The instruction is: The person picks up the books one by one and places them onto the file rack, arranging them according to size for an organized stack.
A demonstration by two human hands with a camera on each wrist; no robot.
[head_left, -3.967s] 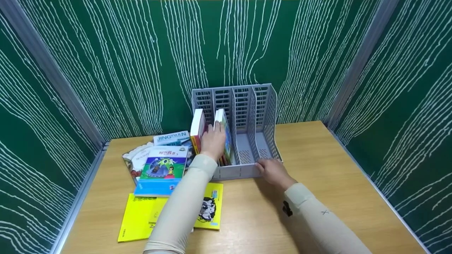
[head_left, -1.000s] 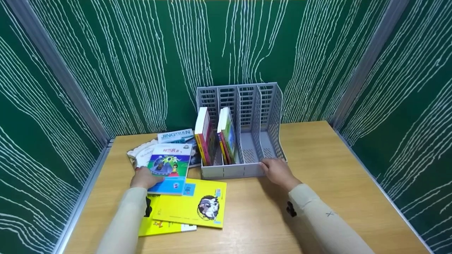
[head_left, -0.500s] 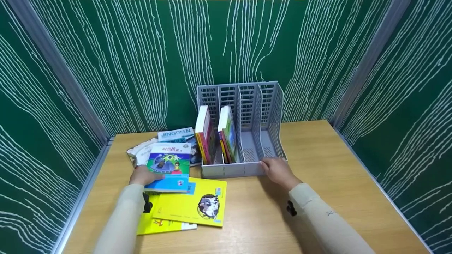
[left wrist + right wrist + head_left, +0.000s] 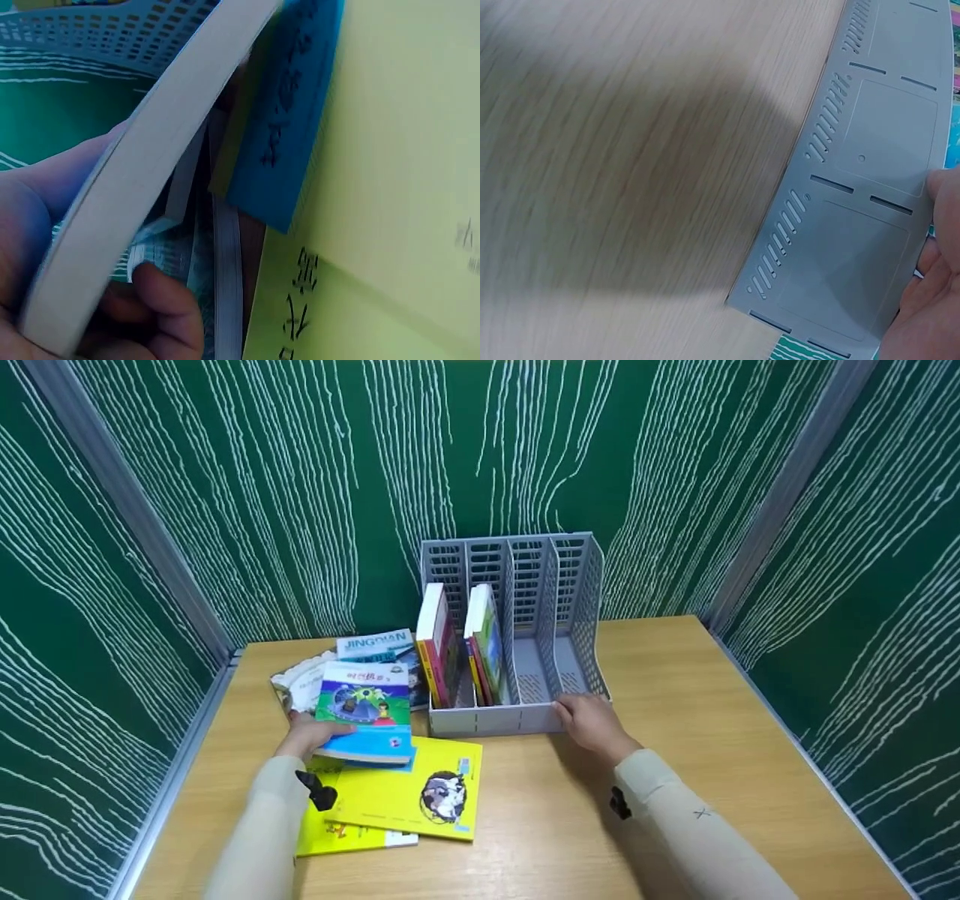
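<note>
My left hand point(image 4: 304, 733) holds a blue-and-green picture book point(image 4: 364, 709) by its left side, thumb on the cover. In the left wrist view, the book's page edge point(image 4: 142, 165) is lifted and tilted, with the fingers point(image 4: 169, 300) curled beneath it. Under and in front of it lie yellow books point(image 4: 390, 802). My right hand point(image 4: 592, 727) grips the front lip of a grey four-slot file rack point(image 4: 495, 720), near its right corner. Books stand in the leftmost slot point(image 4: 435, 649) and in the second slot point(image 4: 484, 652); the two right slots hold none.
Behind the held book lie a book lettered JINGDIAN point(image 4: 375, 641) and a pale book point(image 4: 304, 679), both partly covered. The wooden table point(image 4: 675, 682) is bounded by green walls with white lines point(image 4: 390, 495) at the back and sides.
My left hand has left the books in the second slot and moved left to the picture book, whose near edge has since risen off the pile. The right hand stays on the rack.
</note>
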